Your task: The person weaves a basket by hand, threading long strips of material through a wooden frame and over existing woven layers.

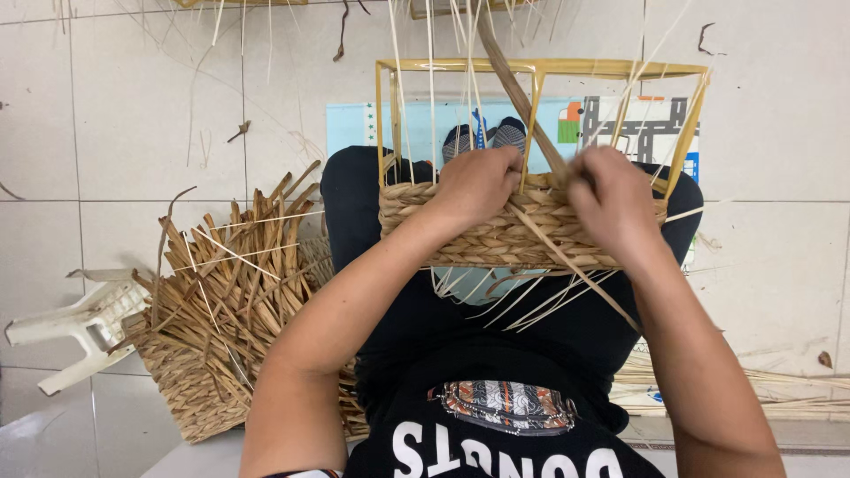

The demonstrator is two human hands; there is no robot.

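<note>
Both hands on half-woven basket (496, 235): left hand (478, 184) pinches rim weave, right hand (613, 199) grips 1 fibre strand (522, 102).

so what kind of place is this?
Probably a home or small basket-weaving workspace, worked from the floor: pale tiled floor, a half-woven basket on a yellow frame under both hands, another unfinished basket with loose strands beside it, an overturned white plastic stool.

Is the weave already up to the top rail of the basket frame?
No: the woven band covers only the lower part of the yellow frame, whose top rail stands bare above both hands.
</note>
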